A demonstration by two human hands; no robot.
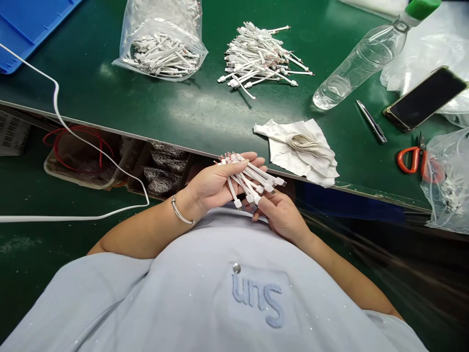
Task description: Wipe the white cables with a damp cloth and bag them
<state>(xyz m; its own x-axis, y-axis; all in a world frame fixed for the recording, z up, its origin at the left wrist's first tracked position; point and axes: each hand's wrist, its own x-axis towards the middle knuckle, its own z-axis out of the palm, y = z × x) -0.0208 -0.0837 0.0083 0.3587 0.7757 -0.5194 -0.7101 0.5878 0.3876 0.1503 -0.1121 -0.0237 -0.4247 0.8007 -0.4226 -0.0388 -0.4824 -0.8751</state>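
Bundle of short white cables (249, 177) (plug ends fanned), gripped in left hand (216, 186), right hand (280, 212) pinching its lower ends, green table (164, 102) just beyond the bundle, white cloth (300, 149) beside.

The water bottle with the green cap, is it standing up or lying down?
Lying down. The water bottle rests on its side on the green table, green cap pointing to the far right, with a little water pooled along its lower side.

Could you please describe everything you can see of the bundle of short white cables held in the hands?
The bundle of short white cables is a fanned handful of thin white plastic-looking leads with small blocky connectors at the ends. It lies across the open left hand, fingers beneath, while the right hand touches its lower ends, just before the green table edge.
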